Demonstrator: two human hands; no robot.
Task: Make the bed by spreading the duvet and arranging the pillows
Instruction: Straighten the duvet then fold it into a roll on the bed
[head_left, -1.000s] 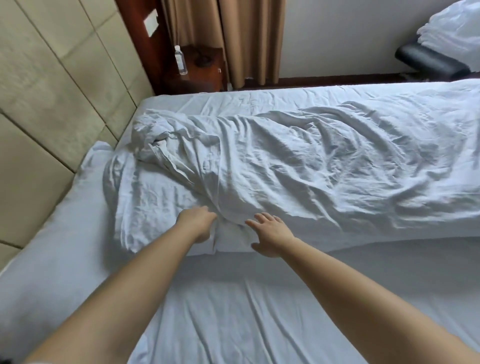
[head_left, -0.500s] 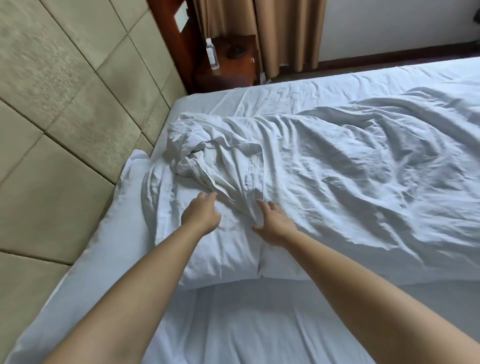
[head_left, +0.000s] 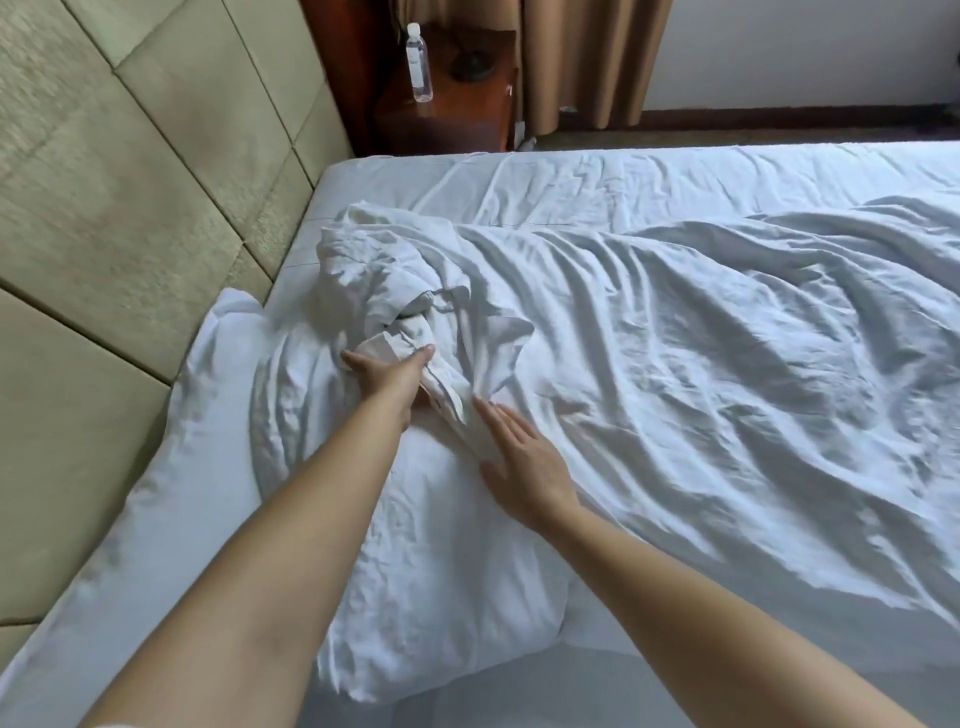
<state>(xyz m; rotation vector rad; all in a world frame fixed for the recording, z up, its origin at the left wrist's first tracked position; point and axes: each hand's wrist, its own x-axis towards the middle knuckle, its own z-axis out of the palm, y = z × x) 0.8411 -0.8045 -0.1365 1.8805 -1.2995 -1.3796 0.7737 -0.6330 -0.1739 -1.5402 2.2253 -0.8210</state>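
Note:
A crumpled white duvet (head_left: 701, 374) lies in folds across the bed, its bunched corner near the headboard. My left hand (head_left: 387, 371) reaches into that bunched corner and closes on a folded edge of the duvet. My right hand (head_left: 519, 457) lies flat with fingers apart on the duvet just right of the left one. A white pillow (head_left: 156, 499) lies along the headboard at the left, partly under the duvet. The white bed sheet (head_left: 597, 182) shows beyond the duvet.
A padded beige headboard (head_left: 130, 182) fills the left. A dark wooden nightstand (head_left: 457, 109) with a clear plastic bottle (head_left: 418, 62) stands behind the bed corner, next to tan curtains (head_left: 587, 57). Floor runs along the far side.
Both hands have moved further up the duvet toward its bunched corner. My left hand has taken hold of a folded edge; the right has flattened out beside it.

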